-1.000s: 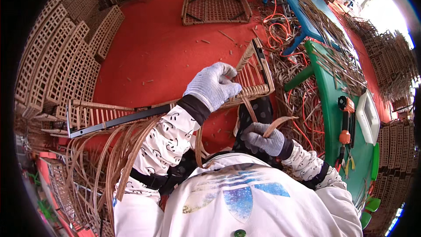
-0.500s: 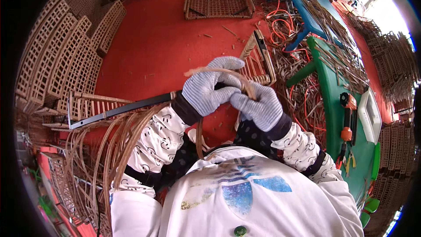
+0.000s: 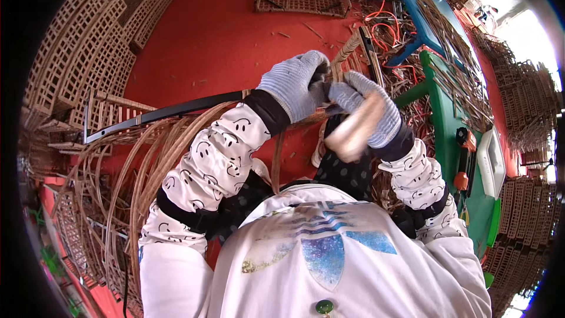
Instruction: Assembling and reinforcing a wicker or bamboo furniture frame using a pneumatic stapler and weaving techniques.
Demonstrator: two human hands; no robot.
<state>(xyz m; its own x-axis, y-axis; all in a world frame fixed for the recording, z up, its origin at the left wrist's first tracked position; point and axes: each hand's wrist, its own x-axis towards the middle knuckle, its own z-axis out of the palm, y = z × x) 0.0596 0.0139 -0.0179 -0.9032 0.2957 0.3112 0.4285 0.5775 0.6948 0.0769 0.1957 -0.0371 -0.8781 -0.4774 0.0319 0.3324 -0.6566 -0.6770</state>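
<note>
Two gloved hands meet at chest height over the red floor (image 3: 200, 41). I see the left hand (image 3: 292, 84) curled shut, fingers pinching a cane strip (image 3: 276, 159) that hangs down between the arms. The right hand (image 3: 368, 112) is closed on the same strip, its blurred end across the palm. A woven frame (image 3: 353, 53) lies just beyond the hands; a green table (image 3: 447, 135) stands to the right.
</note>
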